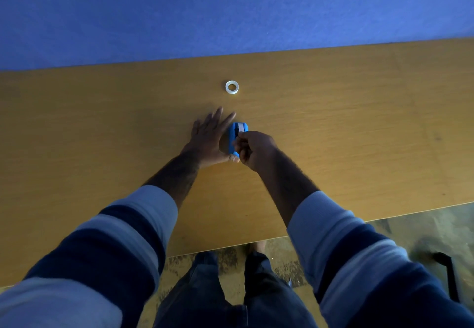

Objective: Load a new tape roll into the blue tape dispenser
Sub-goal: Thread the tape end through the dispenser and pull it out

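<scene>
1. Tape roll (232,87), a small white ring, lay flat on the desk (359,127), beyond the blue tape dispenser (237,133) and apart from it, on the side away from the person
2. That dispenser lay between both hands, its long axis running away from the person; something white showed at its far end
3. Left hand (210,139) lay flat beside the dispenser's left side, fingers (218,117) spread and straight, thumb at its near end, holding nothing
4. Right hand (254,149) sat curled at the dispenser's right, fingers pinched on its top near the white part
5. Left fingertips pointed toward the roll and were nearer; judged best placed to fetch it
</scene>
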Demonstrator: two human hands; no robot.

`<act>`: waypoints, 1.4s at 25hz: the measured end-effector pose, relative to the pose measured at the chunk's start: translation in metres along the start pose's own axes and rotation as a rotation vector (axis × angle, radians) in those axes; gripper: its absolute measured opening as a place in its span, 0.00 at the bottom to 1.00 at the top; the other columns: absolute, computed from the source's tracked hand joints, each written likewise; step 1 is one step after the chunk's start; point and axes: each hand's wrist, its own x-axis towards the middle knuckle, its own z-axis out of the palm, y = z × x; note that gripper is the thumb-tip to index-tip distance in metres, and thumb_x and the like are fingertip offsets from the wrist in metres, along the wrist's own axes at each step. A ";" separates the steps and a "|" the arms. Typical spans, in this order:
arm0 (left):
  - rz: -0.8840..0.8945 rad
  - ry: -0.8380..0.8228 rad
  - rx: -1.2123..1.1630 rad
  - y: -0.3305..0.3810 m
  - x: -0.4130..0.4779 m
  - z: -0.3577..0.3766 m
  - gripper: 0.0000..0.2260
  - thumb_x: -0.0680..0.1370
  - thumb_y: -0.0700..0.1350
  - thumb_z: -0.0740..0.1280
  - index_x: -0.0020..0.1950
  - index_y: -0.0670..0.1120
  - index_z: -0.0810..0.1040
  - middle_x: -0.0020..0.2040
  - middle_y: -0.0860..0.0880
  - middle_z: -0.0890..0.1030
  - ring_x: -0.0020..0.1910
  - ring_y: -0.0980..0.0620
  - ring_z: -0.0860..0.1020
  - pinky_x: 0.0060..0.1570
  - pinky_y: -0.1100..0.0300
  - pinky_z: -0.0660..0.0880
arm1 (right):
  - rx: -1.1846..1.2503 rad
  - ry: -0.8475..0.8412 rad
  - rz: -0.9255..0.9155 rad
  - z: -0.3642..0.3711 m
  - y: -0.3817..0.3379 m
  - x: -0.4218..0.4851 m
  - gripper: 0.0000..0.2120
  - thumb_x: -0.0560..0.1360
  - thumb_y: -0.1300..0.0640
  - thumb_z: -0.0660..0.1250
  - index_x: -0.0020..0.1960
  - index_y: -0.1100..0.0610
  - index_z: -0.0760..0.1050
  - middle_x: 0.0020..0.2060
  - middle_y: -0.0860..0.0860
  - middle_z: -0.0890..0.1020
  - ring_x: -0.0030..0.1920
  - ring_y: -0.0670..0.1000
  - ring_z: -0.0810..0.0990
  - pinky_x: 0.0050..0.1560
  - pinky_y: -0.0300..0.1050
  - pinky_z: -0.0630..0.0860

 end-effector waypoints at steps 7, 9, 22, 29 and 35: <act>0.028 0.025 0.027 0.002 -0.001 0.002 0.51 0.66 0.66 0.73 0.80 0.63 0.46 0.84 0.51 0.42 0.83 0.42 0.42 0.76 0.32 0.45 | -0.001 0.048 -0.028 0.001 0.007 0.000 0.07 0.77 0.62 0.69 0.50 0.65 0.80 0.32 0.55 0.83 0.21 0.46 0.76 0.23 0.34 0.69; 0.013 0.024 0.037 0.004 -0.002 -0.001 0.50 0.67 0.63 0.75 0.80 0.61 0.48 0.84 0.51 0.42 0.83 0.43 0.42 0.77 0.33 0.45 | 0.015 0.056 -0.033 0.001 0.012 0.001 0.05 0.76 0.63 0.68 0.48 0.66 0.80 0.29 0.55 0.83 0.21 0.47 0.76 0.23 0.34 0.69; -0.004 0.041 0.044 0.006 -0.004 0.000 0.45 0.72 0.64 0.72 0.81 0.59 0.49 0.84 0.50 0.47 0.83 0.46 0.43 0.78 0.38 0.43 | 0.081 0.046 -0.103 -0.006 0.042 -0.004 0.07 0.75 0.61 0.68 0.46 0.65 0.81 0.28 0.54 0.84 0.23 0.48 0.78 0.23 0.37 0.72; -0.025 0.018 0.065 0.008 -0.006 -0.001 0.48 0.72 0.63 0.73 0.82 0.56 0.48 0.84 0.48 0.48 0.83 0.46 0.43 0.78 0.39 0.42 | 0.094 0.033 -0.197 -0.011 0.054 -0.012 0.05 0.78 0.59 0.68 0.50 0.61 0.80 0.30 0.54 0.85 0.26 0.48 0.81 0.26 0.39 0.76; -0.044 -0.019 0.055 0.012 -0.008 -0.005 0.48 0.72 0.63 0.73 0.83 0.57 0.47 0.84 0.49 0.47 0.83 0.47 0.41 0.79 0.38 0.41 | 0.151 0.009 -0.188 -0.012 0.059 -0.017 0.03 0.78 0.61 0.68 0.47 0.60 0.79 0.27 0.51 0.83 0.25 0.47 0.80 0.27 0.40 0.76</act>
